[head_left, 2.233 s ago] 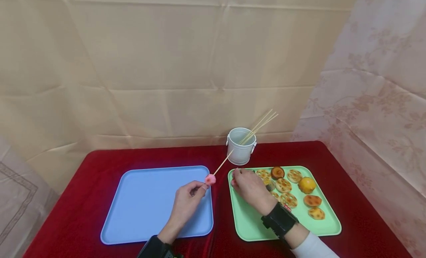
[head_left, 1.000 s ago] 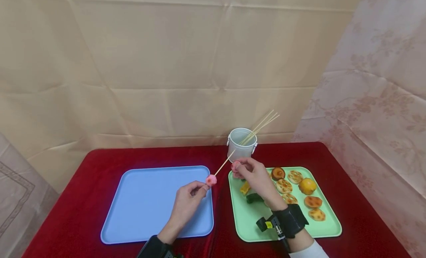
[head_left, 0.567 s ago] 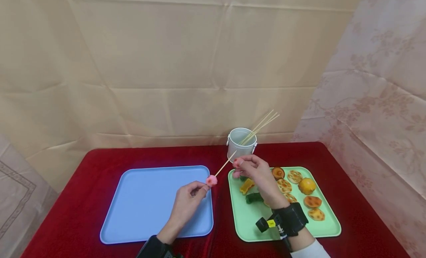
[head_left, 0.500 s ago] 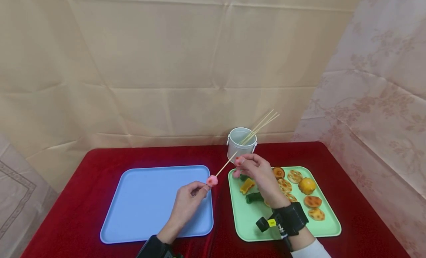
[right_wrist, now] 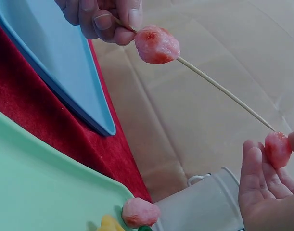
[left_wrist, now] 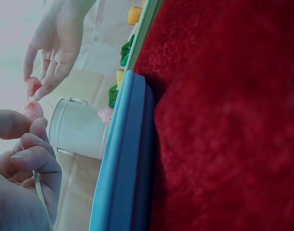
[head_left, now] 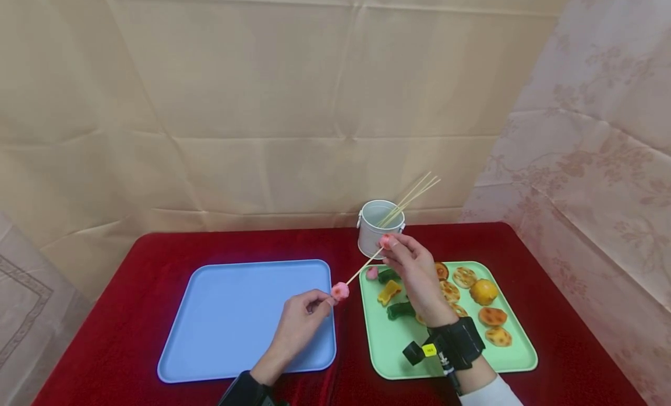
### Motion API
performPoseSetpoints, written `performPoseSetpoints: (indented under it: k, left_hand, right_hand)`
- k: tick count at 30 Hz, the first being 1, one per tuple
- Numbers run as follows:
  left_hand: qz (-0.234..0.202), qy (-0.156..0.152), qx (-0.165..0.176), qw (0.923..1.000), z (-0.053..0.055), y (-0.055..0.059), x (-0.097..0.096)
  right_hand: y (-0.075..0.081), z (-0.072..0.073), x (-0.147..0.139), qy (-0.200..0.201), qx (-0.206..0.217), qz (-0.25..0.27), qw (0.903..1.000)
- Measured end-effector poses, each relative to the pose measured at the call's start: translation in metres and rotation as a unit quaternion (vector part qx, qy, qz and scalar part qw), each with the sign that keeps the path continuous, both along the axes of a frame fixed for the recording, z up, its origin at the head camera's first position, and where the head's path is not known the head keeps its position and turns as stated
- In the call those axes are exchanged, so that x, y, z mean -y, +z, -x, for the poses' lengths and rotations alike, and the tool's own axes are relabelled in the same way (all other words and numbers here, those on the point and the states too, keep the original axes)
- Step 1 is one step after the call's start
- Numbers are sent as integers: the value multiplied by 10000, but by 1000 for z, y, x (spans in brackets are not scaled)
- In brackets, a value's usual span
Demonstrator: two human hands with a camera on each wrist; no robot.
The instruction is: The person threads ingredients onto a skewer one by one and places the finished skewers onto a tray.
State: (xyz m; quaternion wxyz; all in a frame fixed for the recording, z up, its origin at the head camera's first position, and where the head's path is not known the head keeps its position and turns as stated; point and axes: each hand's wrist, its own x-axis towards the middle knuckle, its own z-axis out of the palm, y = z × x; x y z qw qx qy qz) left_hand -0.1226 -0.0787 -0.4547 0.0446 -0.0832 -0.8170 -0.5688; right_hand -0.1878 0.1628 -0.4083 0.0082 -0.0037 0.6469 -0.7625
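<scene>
My left hand pinches a bamboo skewer just below a pink meatball-like ball threaded on it. The stick slants up to the right, above the gap between the trays. At its far tip, my right hand holds a second pink ball between thumb and fingers. In the right wrist view the tip meets that ball. Part of the skewer's lower end shows behind the left fingers in the left wrist view. A third pink ball lies in the green tray's far left corner.
A blue tray lies left on the red cloth. The green tray at right bears green and yellow pieces, browned round slices and a yellow ball. Behind it a white bucket holds several skewers.
My right hand has picked a pink ball from the green tray and raised it to the skewer's tip. My left hand, still holding the skewer, has shifted slightly right.
</scene>
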Motion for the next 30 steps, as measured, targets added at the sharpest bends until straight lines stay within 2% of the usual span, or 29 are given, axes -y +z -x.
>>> performPoseSetpoints:
  k: [13,23,30]
  left_hand:
    - [-80,77,63,9999,0,-1,0]
    - [74,142,68,9998,1,-2,-2]
    - [-28,110,-27,9999,1,0,-1]
  right_hand:
    - [-1,-1,2,50,-289,198,9994]
    - [-1,-3,2,270,-313,-116,9991]
    - [-4,-7,9,398,-183,-621,9971]
